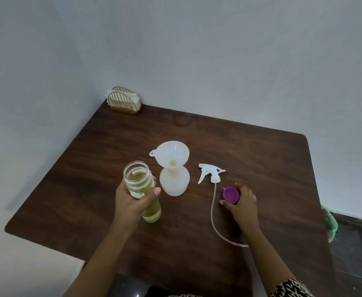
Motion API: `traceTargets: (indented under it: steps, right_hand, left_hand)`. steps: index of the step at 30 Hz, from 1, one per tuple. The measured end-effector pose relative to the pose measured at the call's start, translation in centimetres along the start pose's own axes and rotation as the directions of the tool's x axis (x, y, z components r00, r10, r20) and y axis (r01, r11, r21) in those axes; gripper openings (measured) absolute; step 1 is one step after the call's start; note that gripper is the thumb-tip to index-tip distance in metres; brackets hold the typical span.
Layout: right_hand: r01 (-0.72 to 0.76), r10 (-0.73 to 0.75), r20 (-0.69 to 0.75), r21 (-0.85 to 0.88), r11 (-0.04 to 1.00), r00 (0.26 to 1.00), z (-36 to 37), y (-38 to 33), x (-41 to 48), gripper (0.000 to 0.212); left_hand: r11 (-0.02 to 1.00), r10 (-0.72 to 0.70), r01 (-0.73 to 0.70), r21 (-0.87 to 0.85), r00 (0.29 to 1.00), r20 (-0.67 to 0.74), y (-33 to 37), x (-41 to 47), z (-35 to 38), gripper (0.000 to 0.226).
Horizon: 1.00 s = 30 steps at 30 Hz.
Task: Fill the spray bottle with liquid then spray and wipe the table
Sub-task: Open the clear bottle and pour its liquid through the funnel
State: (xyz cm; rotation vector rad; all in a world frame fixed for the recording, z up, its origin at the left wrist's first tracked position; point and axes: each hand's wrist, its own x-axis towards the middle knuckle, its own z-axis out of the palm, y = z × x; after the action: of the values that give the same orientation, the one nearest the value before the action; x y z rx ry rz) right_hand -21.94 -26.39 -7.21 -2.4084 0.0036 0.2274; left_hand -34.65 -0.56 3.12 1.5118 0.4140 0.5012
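The left hand holds an open jar of yellow liquid. The right hand grips a purple cap on the table. The white spray bottle stands between them with a funnel on top, its spray head lying beside it

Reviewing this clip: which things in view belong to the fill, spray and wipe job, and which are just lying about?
Part of the job:
- clear bottle of yellowish liquid, gripped by left hand
- funnel seated in spray bottle
- trigger head with tube, lying on table
- purple cap, held by right hand

Lying about:
- napkin holder, far corner
- green item beyond the table's right edge, unidentifiable
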Motion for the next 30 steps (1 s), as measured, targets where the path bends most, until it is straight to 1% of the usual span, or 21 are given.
traceTargets:
  steps: [2,4,5,6,7,9,10,11,12,13,16,19,21,24,25,26,27,28,29,30]
  right_hand:
    - [0.072,-0.07,-0.036,0.058,0.996,0.997,-0.8,-1.6,-0.8,0.076]
    - [0.226,-0.223,-0.039,0.144,0.963,0.974,-1.9,-4.1,-2.3,0.065]
    - [0.31,-0.319,0.013,0.194,0.931,0.948,-2.4,-5.4,-3.1,0.059]
    - [0.38,-0.414,0.109,0.243,0.893,0.904,-2.8,-6.8,-4.0,0.057]
    - [0.421,-0.488,0.23,0.286,0.861,0.842,-3.2,-8.2,-5.0,0.059]
    - [0.462,-0.567,0.434,0.331,0.823,0.7,-3.5,-10.2,-6.4,0.068]
    - [0.47,-0.584,0.486,0.348,0.811,0.65,-3.4,-11.1,-7.0,0.072]
    - [0.467,-0.599,0.502,0.375,0.801,0.624,-3.3,-11.8,-7.5,0.075]
    - [0.454,-0.609,0.493,0.407,0.793,0.622,-3.4,-12.4,-8.0,0.076]
    - [0.44,-0.615,0.467,0.435,0.786,0.636,-3.4,-12.9,-8.3,0.076]
    - [0.432,-0.62,0.358,0.48,0.764,0.698,-3.9,-14.0,-9.0,0.067]
    - [0.41,-0.587,0.325,0.472,0.78,0.742,-4.0,-14.5,-9.0,0.069]
    - [0.388,-0.551,0.317,0.453,0.803,0.771,-4.0,-14.3,-8.6,0.066]
    - [0.384,-0.514,0.275,0.41,0.827,0.813,-4.3,-13.5,-7.9,0.055]
    - [0.377,-0.5,0.262,0.403,0.834,0.825,-4.4,-13.3,-7.7,0.053]
    - [0.369,-0.488,0.251,0.4,0.839,0.836,-4.6,-13.1,-7.5,0.053]
    - [0.359,-0.475,0.24,0.401,0.843,0.847,-4.7,-13.0,-7.3,0.053]
    - [0.351,-0.462,0.224,0.4,0.847,0.858,-5.0,-12.9,-7.1,0.053]
    - [0.348,-0.451,0.209,0.392,0.851,0.868,-5.2,-12.8,-6.8,0.055]
    - [0.348,-0.442,0.198,0.377,0.859,0.875,-5.6,-12.7,-6.4,0.056]
  left_hand:
    - [1.0,-0.013,0.013,-0.026,1.0,0.0,0.1,-0.6,0.4,0.058]
    - [0.999,-0.023,0.024,-0.042,1.0,0.019,0.4,-1.1,0.7,0.065]
    - [0.999,-0.028,0.03,-0.04,0.999,0.031,0.6,-1.4,0.9,0.069]
    - [0.999,-0.032,0.034,-0.04,0.999,0.041,0.8,-1.7,1.2,0.073]
    - [0.999,-0.031,0.033,-0.04,0.998,0.051,1.1,-2.0,1.4,0.076]
    - [1.0,-0.008,0.01,-0.023,0.997,0.075,1.8,-2.5,2.0,0.078]
    - [1.0,0.003,-0.002,-0.011,0.996,0.092,2.0,-2.7,2.3,0.077]
    - [1.0,0.008,-0.007,-0.013,0.994,0.106,2.3,-2.9,2.6,0.076]
    - [1.0,0.007,-0.004,-0.028,0.993,0.116,2.5,-3.1,2.9,0.074]
    - [0.999,0.005,0.001,-0.048,0.992,0.124,2.8,-3.2,3.3,0.073]
    - [0.997,0.031,-0.02,-0.075,0.987,0.157,3.6,-3.4,4.4,0.079]
    - [0.993,0.029,-0.004,-0.118,0.977,0.21,3.8,-3.2,5.4,0.081]
    - [0.992,0.002,0.029,-0.121,0.969,0.245,3.7,-3.2,6.0,0.083]
    - [0.991,-0.071,0.101,-0.083,0.95,0.304,3.1,-3.0,6.6,0.089]
    - [0.995,-0.074,0.093,-0.043,0.944,0.322,2.9,-2.7,6.6,0.091]
    - [0.998,-0.056,0.056,0.01,0.943,0.328,2.9,-2.4,6.4,0.092]
    - [0.998,-0.022,0.005,0.055,0.95,0.311,2.9,-2.0,6.1,0.092]
    - [0.997,0.016,-0.034,0.066,0.966,0.256,3.1,-1.7,5.7,0.089]
    - [0.998,0.044,-0.051,0.04,0.987,0.156,3.4,-1.3,5.3,0.079]
    - [0.998,0.058,-0.058,-0.001,0.998,0.031,3.7,-0.9,4.9,0.064]
